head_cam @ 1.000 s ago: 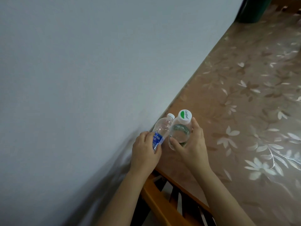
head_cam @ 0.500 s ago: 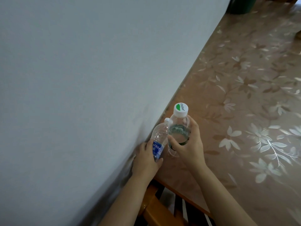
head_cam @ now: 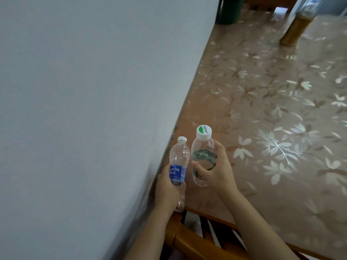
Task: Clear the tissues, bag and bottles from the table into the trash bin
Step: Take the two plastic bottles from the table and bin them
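we have our left hand wrapped around the lower body of the slim blue-label water bottle, and our right hand curled around the wider clear bottle with the white-and-green cap; both hands are closed on their bottles, which sit just beside each other, nearly touching, over the near corner of the table. the likeliest trouble, we judge, is a slip: both are thin, smooth plastic, and the left grip sits low on the slim bottle, so a quick swing toward the bin could let it tip or twist out. squeezing harder could crumple them instead. the wall is right beside our left hand, leaving little room to swing that way, and a wooden chair frame lies below our wrists, where a dropped bottle could lodge. far ahead of our hands stand a dark green container and a brown bottle. we see no trash bin, tissues or bag here.
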`<state>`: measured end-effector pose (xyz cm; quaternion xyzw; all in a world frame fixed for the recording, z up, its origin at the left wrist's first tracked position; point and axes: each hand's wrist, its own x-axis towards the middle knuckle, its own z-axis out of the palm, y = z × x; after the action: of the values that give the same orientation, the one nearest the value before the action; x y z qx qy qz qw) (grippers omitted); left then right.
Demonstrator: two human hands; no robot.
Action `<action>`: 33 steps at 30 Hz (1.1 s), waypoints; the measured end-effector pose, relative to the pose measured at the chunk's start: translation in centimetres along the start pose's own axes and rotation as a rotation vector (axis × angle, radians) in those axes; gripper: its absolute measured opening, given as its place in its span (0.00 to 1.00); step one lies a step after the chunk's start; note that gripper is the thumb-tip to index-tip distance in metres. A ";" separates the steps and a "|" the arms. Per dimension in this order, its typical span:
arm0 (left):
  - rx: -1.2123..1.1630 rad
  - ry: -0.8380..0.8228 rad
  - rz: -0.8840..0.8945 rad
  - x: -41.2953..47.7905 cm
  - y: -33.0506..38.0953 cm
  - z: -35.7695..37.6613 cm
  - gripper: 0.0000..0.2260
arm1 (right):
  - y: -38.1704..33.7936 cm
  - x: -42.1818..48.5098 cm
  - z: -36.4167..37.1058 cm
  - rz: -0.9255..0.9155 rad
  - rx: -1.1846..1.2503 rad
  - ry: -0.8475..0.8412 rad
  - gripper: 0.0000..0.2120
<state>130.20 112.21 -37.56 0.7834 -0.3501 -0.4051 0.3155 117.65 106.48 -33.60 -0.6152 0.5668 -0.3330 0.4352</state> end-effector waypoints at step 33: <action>-0.135 -0.517 0.620 -16.3 11.6 6.7 0.29 | 0.1 -18.1 -22.3 -0.108 -0.097 0.625 0.34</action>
<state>114.15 117.49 -24.96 0.4904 -0.6102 -0.4966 0.3751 94.98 120.84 -23.28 -0.5322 0.6549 -0.5011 0.1919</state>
